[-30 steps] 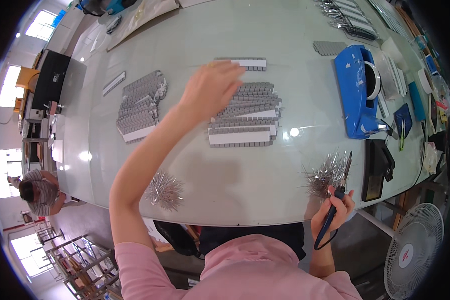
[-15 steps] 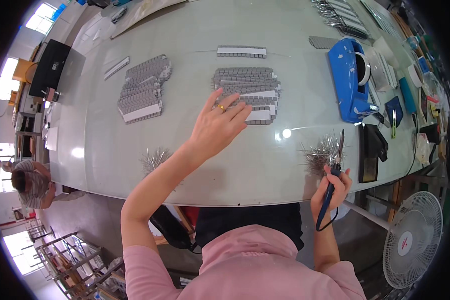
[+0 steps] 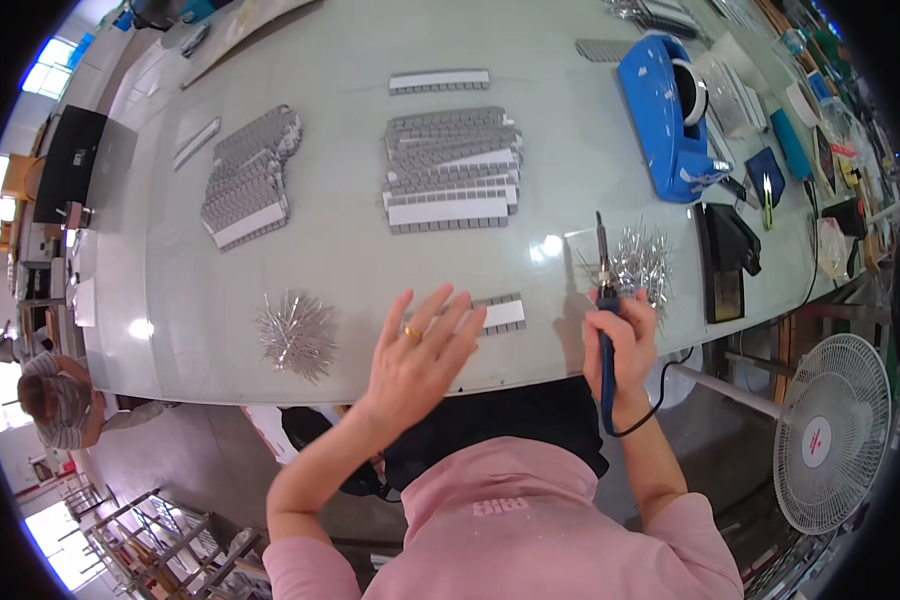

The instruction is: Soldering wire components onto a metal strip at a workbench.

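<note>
Flat white strip with grey segmented edges (image 3: 502, 314) lies near the front edge of a glossy pale table (image 3: 200, 345), its left end hidden by the person's left hand (image 3: 418, 355). The left hand's fingers are extended and slightly spread, palm down; whether they press on the strip or hover just over it, I cannot tell. To its right, the right hand (image 3: 625, 345) has its thumb and fingers curled around the dark-blue handle of a slim soldering iron (image 3: 607, 300), its metal tip pointing away from the body and its black cable (image 3: 656, 405) looping below. Just beyond the right hand sits a spiky bundle of silvery wires (image 3: 648, 262); a similar silvery tuft (image 3: 297, 338) lies left of the left hand. Farther back, a layered pile of grey-and-white strips (image 3: 450, 209) occupies the middle, with one separate grey-and-white strip (image 3: 439, 80) behind it and a slanting grey stack (image 3: 252, 175) to the left. A blue tape dispenser (image 3: 655, 115) stands right of the pile.
</note>
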### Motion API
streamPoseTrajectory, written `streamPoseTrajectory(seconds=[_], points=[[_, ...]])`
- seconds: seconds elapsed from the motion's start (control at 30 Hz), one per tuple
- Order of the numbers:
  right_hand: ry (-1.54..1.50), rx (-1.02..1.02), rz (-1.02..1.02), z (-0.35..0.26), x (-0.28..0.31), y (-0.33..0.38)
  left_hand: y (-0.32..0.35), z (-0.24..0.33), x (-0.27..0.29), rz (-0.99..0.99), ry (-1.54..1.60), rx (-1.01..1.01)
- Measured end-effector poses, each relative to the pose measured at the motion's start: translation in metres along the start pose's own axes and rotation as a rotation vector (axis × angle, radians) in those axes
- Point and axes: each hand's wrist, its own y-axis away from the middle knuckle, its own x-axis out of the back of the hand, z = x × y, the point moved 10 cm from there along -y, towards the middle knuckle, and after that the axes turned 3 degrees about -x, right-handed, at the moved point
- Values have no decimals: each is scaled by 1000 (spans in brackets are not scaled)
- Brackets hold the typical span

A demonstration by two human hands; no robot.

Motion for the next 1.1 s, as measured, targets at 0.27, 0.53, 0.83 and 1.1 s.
streamPoseTrajectory(seconds=[0.27, 0.53, 0.83, 1.1], points=[[3, -59, -92, -11, -18, 4, 21, 9, -13, -90, 40, 101], [-27, -175, -63, -31, -38, 17, 28, 5, -17, -97, 79, 78], [-8, -110, -88, -23, -6, 6, 28, 2, -18, -103, 91, 88], [-27, -109, -119, -24, -28, 12, 30, 1, -21, -105, 84, 91]])
